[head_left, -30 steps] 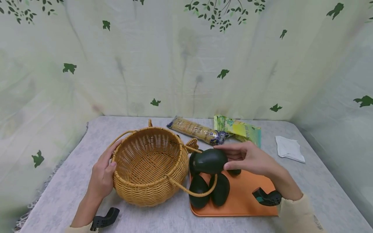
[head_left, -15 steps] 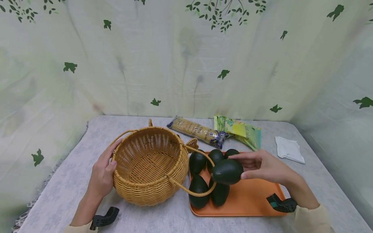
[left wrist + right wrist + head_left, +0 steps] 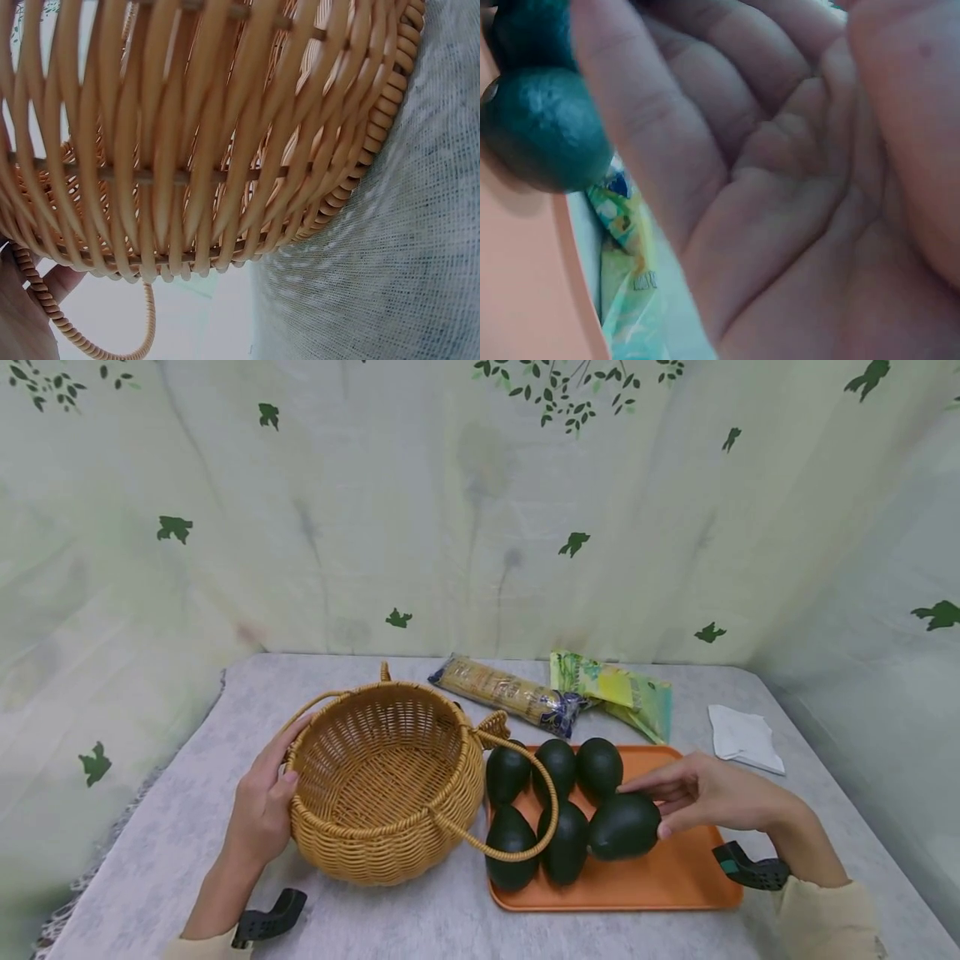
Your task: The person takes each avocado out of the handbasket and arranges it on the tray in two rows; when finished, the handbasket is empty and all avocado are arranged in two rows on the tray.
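Observation:
A round wicker basket (image 3: 375,860) stands on the table at centre left. Nothing lies inside it, and its looped handle (image 3: 555,802) hangs out over the tray. My left hand (image 3: 258,814) grips the basket's left rim, thumb on the near side. The left wrist view is mostly filled by the basket's woven wall (image 3: 195,150). Several dark green avocados (image 3: 510,847) sit in two rows at the left of an orange tray (image 3: 637,893). At the tray's middle, my right hand (image 3: 708,795) pinches another avocado (image 3: 624,827) between thumb and fingers, beside the front row.
Behind the tray lie a clear packet of noodle-like sticks (image 3: 502,689) and green-yellow packages (image 3: 615,693). A white folded tissue packet (image 3: 745,739) rests at the right. A patterned curtain (image 3: 480,510) encloses the back and sides of the table.
My right hand has carried the avocado rightward and down from above the basket handle to the tray's middle, uncovering the avocados behind it. My left hand and the basket have stayed put.

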Tool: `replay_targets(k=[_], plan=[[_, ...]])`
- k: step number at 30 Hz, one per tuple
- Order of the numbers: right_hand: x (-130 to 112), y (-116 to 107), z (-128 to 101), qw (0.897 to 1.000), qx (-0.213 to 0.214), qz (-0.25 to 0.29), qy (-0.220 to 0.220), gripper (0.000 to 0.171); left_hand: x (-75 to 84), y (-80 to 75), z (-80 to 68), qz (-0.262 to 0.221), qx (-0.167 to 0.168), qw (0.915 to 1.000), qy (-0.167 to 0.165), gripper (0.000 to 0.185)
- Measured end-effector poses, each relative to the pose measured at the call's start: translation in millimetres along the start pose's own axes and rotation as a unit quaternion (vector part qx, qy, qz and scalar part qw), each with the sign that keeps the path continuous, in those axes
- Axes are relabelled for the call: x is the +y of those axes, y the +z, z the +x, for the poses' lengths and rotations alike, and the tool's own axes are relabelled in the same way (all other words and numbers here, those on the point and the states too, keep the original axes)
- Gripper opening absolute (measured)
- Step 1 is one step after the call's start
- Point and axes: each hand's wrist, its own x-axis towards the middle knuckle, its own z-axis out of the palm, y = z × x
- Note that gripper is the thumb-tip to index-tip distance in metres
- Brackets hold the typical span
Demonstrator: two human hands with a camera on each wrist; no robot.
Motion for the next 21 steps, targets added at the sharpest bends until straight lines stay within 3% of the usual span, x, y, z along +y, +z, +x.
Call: replay_targets(k=[10,21], plan=[[9.3,2.8,8.5,0.999,-0.035,-0.031,0.027,0.051,-2.4,0.0,-1.0,-0.006,-0.004,0.9999,-0.014,0.060],[10.4,7.1,14.9,0.995,-0.031,-0.079,0.061,0.051,-2.0,-0.1,-0.4,-0.001,-0.003,1.0000,-0.004,0.060]])
